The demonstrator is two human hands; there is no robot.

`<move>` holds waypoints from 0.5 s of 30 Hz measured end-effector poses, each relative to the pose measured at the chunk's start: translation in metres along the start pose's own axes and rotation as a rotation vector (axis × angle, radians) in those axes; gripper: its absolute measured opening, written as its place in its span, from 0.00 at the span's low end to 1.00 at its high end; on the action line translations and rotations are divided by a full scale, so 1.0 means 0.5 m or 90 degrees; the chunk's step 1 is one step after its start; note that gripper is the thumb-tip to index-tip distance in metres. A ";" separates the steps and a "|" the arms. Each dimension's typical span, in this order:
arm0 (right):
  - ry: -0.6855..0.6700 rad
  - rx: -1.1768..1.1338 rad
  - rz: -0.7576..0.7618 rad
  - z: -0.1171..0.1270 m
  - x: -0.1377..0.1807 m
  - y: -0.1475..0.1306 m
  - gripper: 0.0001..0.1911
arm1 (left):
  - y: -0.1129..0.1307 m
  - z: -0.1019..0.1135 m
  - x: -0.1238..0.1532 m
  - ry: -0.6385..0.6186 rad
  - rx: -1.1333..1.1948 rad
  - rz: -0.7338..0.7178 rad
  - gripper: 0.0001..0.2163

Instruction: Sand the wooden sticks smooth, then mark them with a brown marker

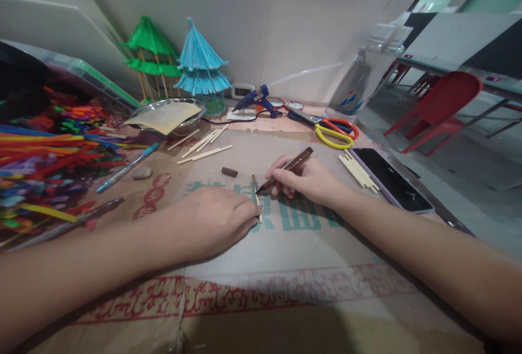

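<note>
My left hand (212, 221) rests on the cardboard sheet (285, 245), its fingers pinched on the near end of a thin wooden stick (255, 190) that lies flat. My right hand (304, 180) grips a brown marker pen (287, 168), tip down, touching the stick near its middle. The marker's brown cap (229, 172) lies just beyond the stick. Several more pale sticks (206, 147) lie further back, and another bundle of sticks (359, 172) sits to the right.
A heap of coloured pipe cleaners (44, 153) fills the left. Behind stand green (150, 55) and blue (199, 66) model pagodas, a metal bowl (173, 115), a blue glue gun (256, 98), scissors (332, 128), a water bottle (362, 79). A phone (391, 180) lies right. A blue pen (128, 166) lies left.
</note>
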State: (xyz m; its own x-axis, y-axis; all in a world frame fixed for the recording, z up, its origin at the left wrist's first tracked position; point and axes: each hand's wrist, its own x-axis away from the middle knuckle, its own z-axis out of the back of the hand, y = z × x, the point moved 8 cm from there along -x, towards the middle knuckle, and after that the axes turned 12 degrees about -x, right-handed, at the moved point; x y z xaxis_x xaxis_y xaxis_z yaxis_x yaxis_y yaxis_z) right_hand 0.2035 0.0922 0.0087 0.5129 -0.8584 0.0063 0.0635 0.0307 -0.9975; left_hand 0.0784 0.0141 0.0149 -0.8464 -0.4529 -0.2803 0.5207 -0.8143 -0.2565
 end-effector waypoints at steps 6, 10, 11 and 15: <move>0.061 0.007 0.013 0.011 -0.002 -0.004 0.10 | 0.000 -0.002 0.000 -0.014 0.002 -0.002 0.09; 0.061 0.009 0.017 0.011 -0.001 -0.005 0.10 | 0.000 0.000 -0.003 -0.013 0.002 -0.002 0.10; 0.061 0.009 0.018 0.011 -0.001 -0.005 0.10 | 0.000 0.001 -0.003 -0.010 0.001 -0.001 0.10; 0.038 0.016 0.013 0.009 -0.001 0.000 0.10 | 0.001 0.004 -0.002 0.002 0.000 -0.004 0.10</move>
State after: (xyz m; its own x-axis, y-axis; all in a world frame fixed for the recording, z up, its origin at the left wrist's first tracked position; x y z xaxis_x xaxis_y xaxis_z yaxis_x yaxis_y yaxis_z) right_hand 0.2070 0.0952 0.0090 0.4628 -0.8863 -0.0183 0.0751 0.0598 -0.9954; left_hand 0.0793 0.0133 0.0169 -0.8494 -0.4465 -0.2812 0.5152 -0.8172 -0.2586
